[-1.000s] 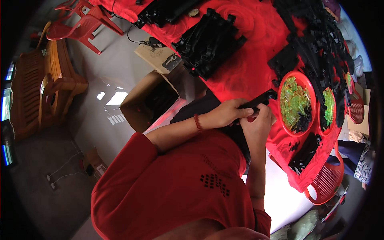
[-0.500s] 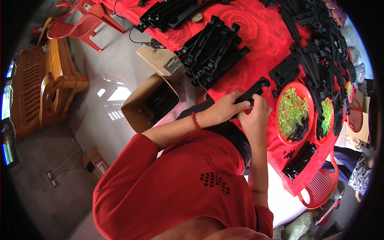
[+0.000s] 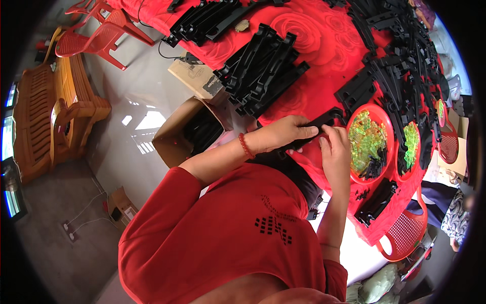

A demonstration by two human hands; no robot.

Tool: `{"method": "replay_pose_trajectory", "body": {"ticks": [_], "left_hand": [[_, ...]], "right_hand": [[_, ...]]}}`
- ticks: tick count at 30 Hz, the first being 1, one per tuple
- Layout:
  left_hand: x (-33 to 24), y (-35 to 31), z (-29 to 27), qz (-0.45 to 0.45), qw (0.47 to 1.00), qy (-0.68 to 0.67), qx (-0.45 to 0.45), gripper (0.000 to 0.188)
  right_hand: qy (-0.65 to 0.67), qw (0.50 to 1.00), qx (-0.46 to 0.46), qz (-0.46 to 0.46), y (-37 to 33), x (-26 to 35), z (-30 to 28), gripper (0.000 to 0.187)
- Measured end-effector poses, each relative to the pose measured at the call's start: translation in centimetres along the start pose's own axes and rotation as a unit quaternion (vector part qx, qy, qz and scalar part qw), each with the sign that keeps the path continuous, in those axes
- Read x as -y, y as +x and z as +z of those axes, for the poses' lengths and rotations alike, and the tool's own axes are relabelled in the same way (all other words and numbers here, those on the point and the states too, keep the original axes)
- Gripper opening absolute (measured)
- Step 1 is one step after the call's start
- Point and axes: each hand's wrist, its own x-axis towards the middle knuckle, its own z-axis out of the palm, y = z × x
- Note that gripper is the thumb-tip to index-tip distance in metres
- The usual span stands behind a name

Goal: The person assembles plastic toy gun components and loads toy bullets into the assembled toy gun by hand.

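Observation:
My left hand (image 3: 289,134) is closed round a long black plastic bar (image 3: 330,116), its thumb along the top. The bar's far end sticks out beyond the fingers toward the bowls. At the bar's near side is my right hand (image 3: 336,148), its fingers bent and their tips at the bar's edge; anything small between them is hidden. Just right of it, a red bowl (image 3: 389,133) holds yellow-green translucent pieces (image 3: 365,137) and small black pieces (image 3: 373,166). Beyond stands a second red bowl (image 3: 417,161) with similar green pieces.
Stacked black bars (image 3: 260,71) lie on the red flowered tablecloth (image 3: 324,66), and more are heaped at the far right (image 3: 405,66). An open carton (image 3: 169,137) with black parts stands left of the table. Red plastic chairs (image 3: 104,38) and a wooden bench (image 3: 76,101) are farther left.
Both hands have shifted slightly right with the bar, which now lies flatter and nearer the bowl. My right fingers have moved from gripping round the bar to its near edge.

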Motion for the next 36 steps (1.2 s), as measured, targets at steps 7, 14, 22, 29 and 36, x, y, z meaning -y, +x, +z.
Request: {"method": "replay_pose_trajectory", "body": {"ticks": [7,14,22,29,36], "left_hand": [[-1.1,0.3,-0.4,-0.063,0.919,-0.372,0.112,0.059],[1.3,2.2,3.0,0.147,0.963,-0.222,0.035,0.043],[0.6,2.4,2.1,0.053,0.942,-0.322,0.072,0.057],[0.5,2.3,1.4,0.02,0.942,-0.325,0.079,0.056],[0.2,1.8,2.2,0.011,0.968,-0.251,0.003,0.036]], "right_hand": [[-0.135,0.977,-0.145,-0.086,-1.4,-0.3,-1.8,0.019],[-0.088,0.979,-0.181,-0.024,-1.9,0.3,-0.1,0.015],[0.216,0.964,-0.144,0.054,-1.8,3.0,-0.3,0.007],[0.087,0.98,-0.179,0.02,-1.5,2.4,-0.8,0.019],[-0.159,0.981,-0.103,-0.04,-1.0,2.0,0.2,0.062]]}}
